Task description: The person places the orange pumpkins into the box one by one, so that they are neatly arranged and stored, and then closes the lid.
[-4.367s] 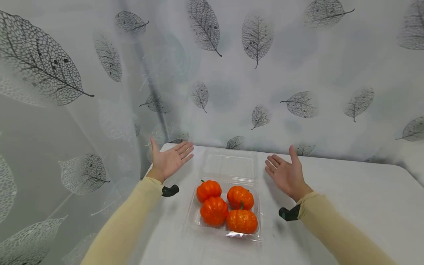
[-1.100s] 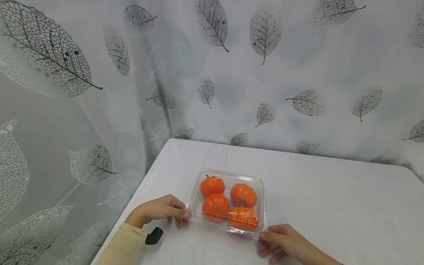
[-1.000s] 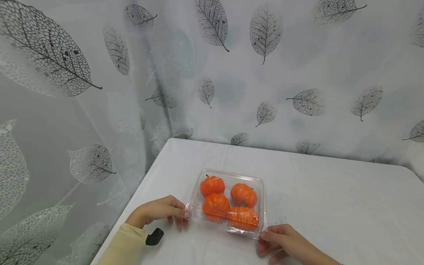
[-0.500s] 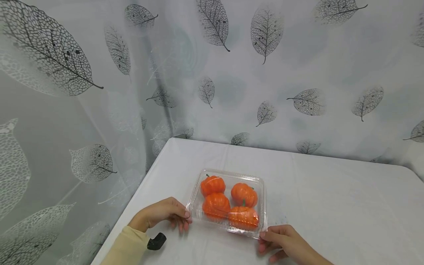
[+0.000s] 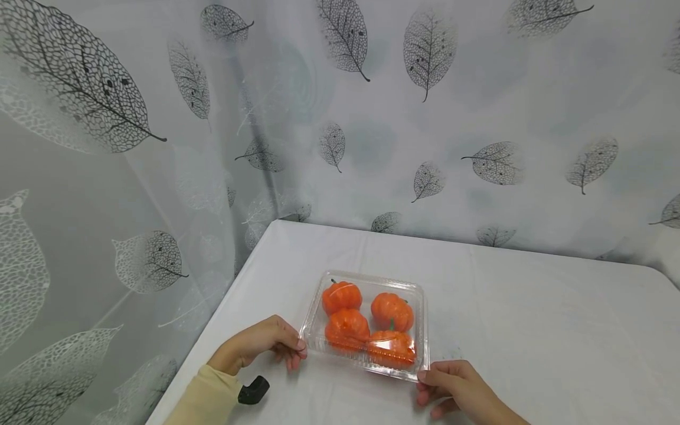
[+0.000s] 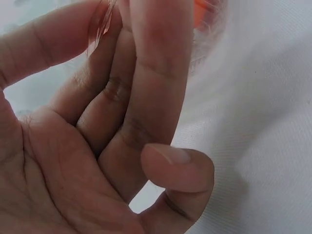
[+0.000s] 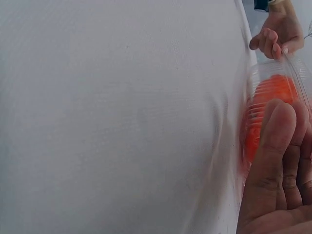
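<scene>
A clear plastic clamshell box lies on the white table with its lid down over several small orange pumpkins. At its left front corner my left hand pinches the rim between thumb and fingers. My right hand pinches the rim at the right front corner. In the left wrist view, a thin clear edge passes between the fingers of the left hand. The right wrist view has the right hand near the box, hiding part of it, with the left hand at the far end.
The white-covered table stretches to the right and behind the box. A pale curtain with leaf prints hangs along the back and left sides. A black wrist device sits by the left sleeve.
Several seconds ago the lid lay unfolded behind the box and both hands were held apart, palms showing. Now the lid is down and both hands grip the front corners. Lately only the left hand shifted slightly.
</scene>
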Motion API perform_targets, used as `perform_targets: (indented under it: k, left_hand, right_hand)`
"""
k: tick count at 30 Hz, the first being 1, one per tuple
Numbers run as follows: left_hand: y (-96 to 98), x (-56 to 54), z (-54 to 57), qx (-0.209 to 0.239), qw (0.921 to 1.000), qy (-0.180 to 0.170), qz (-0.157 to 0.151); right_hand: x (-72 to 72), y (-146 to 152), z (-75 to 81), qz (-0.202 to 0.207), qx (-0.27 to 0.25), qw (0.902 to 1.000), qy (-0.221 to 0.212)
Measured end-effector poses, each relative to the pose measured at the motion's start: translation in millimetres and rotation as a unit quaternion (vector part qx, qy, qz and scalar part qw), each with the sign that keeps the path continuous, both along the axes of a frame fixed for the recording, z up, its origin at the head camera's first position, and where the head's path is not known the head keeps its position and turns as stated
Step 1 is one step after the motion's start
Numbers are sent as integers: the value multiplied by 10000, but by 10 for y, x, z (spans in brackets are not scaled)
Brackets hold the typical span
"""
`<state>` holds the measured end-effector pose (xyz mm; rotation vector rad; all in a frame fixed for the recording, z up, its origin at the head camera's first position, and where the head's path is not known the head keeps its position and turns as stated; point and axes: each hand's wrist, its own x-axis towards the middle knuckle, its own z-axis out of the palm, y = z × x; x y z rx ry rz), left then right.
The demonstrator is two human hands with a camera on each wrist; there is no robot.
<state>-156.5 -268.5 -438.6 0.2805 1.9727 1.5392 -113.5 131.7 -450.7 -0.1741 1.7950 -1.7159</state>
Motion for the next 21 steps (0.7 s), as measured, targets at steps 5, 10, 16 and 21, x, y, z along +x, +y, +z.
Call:
perform_targets:
  k: [5, 10, 16, 21]
  left_hand:
    - [10, -7, 5, -87, 9999, 68, 35]
    - [13, -7, 25, -205, 9997, 92, 85]
    - [-33, -17, 97, -577, 9977, 330, -160]
    - [-144, -99, 283, -1227, 9901, 565, -374]
  right_hand:
    - [7, -2, -13, -44, 75, 10000, -25]
    - [5, -14, -11, -77, 108, 9999, -17]
    - [26, -28, -15, -192, 469, 9986, -154]
    - [-11, 28, -8, -293, 699, 9969, -188]
